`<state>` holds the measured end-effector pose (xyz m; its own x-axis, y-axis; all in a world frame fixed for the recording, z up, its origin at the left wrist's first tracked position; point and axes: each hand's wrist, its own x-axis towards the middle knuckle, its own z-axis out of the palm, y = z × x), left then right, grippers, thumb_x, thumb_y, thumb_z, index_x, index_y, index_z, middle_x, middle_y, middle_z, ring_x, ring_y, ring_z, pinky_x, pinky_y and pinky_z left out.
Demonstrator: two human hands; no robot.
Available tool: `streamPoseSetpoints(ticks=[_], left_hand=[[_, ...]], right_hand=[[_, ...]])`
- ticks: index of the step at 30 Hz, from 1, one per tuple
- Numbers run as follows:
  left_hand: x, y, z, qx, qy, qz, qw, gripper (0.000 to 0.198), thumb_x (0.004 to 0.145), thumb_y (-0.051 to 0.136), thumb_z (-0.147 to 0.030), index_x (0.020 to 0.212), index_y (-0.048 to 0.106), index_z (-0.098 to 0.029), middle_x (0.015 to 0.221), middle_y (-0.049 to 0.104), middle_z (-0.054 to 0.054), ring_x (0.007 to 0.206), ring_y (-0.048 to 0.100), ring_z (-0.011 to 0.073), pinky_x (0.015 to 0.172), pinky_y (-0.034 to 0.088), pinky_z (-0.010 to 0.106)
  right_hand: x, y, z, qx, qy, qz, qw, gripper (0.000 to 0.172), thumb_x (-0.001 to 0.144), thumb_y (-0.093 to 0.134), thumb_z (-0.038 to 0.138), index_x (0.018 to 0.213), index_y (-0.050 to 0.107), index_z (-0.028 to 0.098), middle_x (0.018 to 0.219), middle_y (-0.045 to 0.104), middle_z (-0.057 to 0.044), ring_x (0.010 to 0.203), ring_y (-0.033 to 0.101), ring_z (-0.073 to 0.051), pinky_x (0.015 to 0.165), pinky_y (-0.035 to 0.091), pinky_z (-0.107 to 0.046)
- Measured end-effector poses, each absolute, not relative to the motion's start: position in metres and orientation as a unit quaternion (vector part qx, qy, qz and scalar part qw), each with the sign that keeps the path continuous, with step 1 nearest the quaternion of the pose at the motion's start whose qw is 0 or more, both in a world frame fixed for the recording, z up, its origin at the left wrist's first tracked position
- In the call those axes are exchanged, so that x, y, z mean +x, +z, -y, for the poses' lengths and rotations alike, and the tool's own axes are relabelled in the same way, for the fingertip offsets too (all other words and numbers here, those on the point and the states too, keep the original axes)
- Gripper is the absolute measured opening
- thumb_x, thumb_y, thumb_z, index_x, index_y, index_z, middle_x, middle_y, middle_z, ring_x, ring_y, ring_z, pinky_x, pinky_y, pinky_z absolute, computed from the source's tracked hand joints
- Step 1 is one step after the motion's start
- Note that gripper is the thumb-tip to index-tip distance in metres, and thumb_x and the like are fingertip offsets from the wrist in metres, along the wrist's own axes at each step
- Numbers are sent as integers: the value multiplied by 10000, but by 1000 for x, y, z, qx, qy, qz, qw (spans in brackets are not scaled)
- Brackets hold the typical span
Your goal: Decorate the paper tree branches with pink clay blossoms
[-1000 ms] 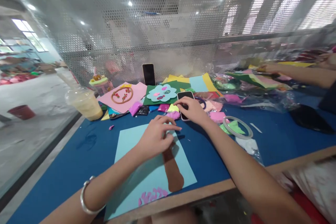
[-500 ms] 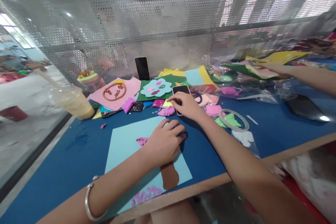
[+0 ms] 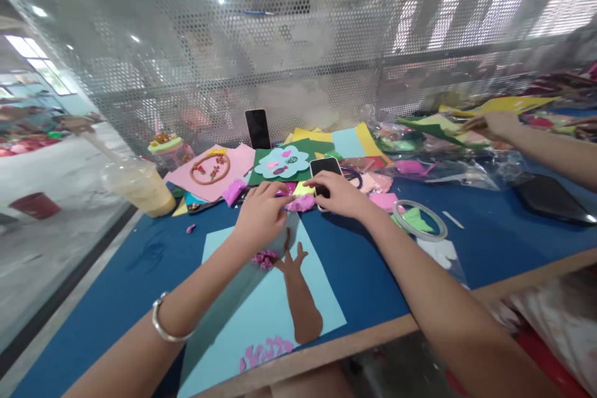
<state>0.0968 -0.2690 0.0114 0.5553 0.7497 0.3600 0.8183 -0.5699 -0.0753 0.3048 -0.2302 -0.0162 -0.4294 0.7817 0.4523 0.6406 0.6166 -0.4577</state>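
Note:
My left hand (image 3: 262, 214) is above the top edge of a light blue sheet (image 3: 237, 323), fingers apart and reaching to a lump of purple clay (image 3: 301, 203); whether they touch it I cannot tell. Over a phone (image 3: 326, 166) lying on the table, my right hand (image 3: 339, 194) has its fingers bent and apart, their tips close to the same lump. The sheet bears a brown tree shape (image 3: 303, 301), a cluster of small purple clay bits (image 3: 265, 259) by its branches, and flatter purple pieces (image 3: 268, 351) along the near edge.
A drink cup (image 3: 140, 189) stands at the left edge. Behind are a pink sheet with a ring (image 3: 209, 168), a cloud-shaped card (image 3: 282, 163) and an upright phone (image 3: 258, 129). Right are a tape roll (image 3: 422, 221), clay packets and another person's hand (image 3: 501, 125).
My left hand has moved up and away from the tree, uncovering its trunk and branches, over to the purple lump. My right hand stays by the phone.

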Motion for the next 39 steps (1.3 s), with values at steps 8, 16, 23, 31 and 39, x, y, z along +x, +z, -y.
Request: streamPoseSetpoints(ticks=[8,16,23,31,39], left_hand=[[106,-12,264,-898,-70,403,163,304,786,488,-73,1008,678,-154,1107,624,92,1073,513,264,840,411,405],[96,13,267,-876,-100,439,173,212,774,499,-130,847,692,-179,1060,624,84,1022,542,255,812,435,387],[46,43,346,-858,-157,451,190,208,860,410,-185,858,617,-193,949,655,36,864,614,204,744,479,342],[-33,-8,400,-815,-89,561,111,477,883,427,-510,1235,499,-196,1227,602,95,1092,591,270,878,503,398],[-39,-13,427,-871,-135,469,52,551,772,618,-518,1262,506,-292,1219,621,48,1057,619,218,865,522,284]], right_hand=[[299,-29,228,-426,79,871,232,372,773,665,301,1129,646,196,1073,636,-93,1025,536,-277,859,418,-377],[296,-29,229,-421,81,871,239,303,787,676,305,1071,653,203,1062,661,-79,1025,543,-264,870,402,-375],[296,-24,233,-436,90,857,260,251,807,617,347,993,647,180,980,654,-83,914,561,-243,776,424,-349],[296,-19,238,-470,129,822,296,227,749,618,320,931,644,187,927,659,-58,802,590,-206,663,420,-283],[305,-27,227,-522,225,704,426,185,785,530,358,844,610,202,783,668,-26,735,607,-207,671,434,-312]])
